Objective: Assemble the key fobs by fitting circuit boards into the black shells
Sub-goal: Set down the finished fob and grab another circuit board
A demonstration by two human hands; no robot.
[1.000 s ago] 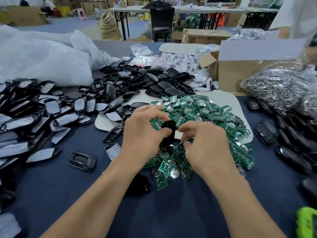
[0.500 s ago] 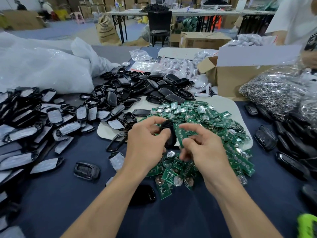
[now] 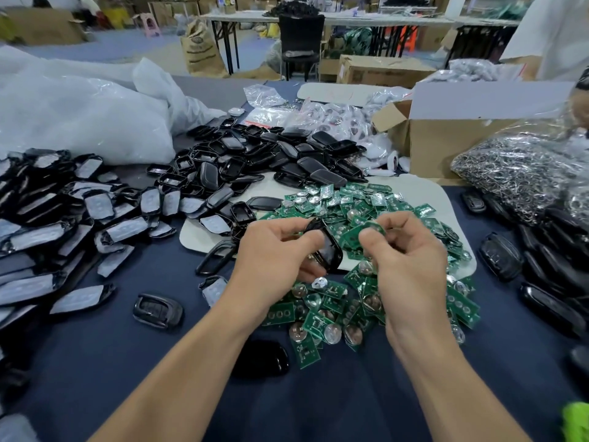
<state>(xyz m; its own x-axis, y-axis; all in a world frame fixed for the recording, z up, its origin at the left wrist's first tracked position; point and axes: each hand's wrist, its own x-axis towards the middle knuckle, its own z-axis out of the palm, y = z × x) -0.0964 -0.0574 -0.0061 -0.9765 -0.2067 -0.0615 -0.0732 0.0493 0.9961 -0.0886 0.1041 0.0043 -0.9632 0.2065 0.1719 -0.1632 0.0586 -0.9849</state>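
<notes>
Fingers (image 3: pixel 288 229) pinching black shell (image 3: pixel 330 250), circuit board (image 3: pixel 353 233), navy tabletop (image 3: pixel 159 362), tables (image 3: pixel 366 19) beyond

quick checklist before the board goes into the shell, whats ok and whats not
1. Shell grip: the left hand holds the glossy black plastic shell: ok.
2. Board grip: the right hand pinches the small green circuit board: ok.
3. Board seated in shell: not ok, they are apart.
4. Shell's open side facing the board: cannot tell.
5. Board turned the right way: cannot tell.
6. Supply: the pile of loose green boards lies under the hands: ok.
</notes>
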